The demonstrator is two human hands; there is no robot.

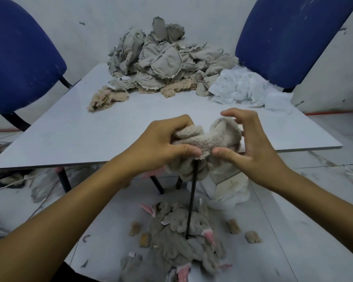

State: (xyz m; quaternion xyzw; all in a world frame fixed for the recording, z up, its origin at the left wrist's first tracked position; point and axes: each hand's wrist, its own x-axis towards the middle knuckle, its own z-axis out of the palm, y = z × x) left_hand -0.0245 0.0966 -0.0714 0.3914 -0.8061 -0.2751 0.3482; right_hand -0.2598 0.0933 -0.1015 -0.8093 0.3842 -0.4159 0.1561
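Blue chair (18,58) at far left, behind the corner of a pale grey table (90,129); toward the table's far edge, a heap of grey fabric pieces (163,58) with beige fluffy scraps at its foot.

Left hand (163,143) in front of the table's near edge, closed round the left end of a fuzzy cream fabric piece (208,139); fingers curled over the top, thumb pressed against the underside, a firm pinch.

Fabric piece bunched between both hands, raised above the floor, its lower folds draped over the top of a thin black rod (192,200); rod nearly upright, foot buried in a floor pile of grey plush pieces (171,247) with pink ear linings; small beige scraps scattered beside that pile.

Right hand (251,147) just right of the fabric piece; thumb pushed against its near lower edge, fingers arched wide round the far side, index finger lifted clear; far fingertips blurred, contact there hard to tell.

White sack (228,190) on the floor under the table, behind the rod; crumpled white cloth (243,88) on the table's far right; second blue chair (289,37) beyond it.
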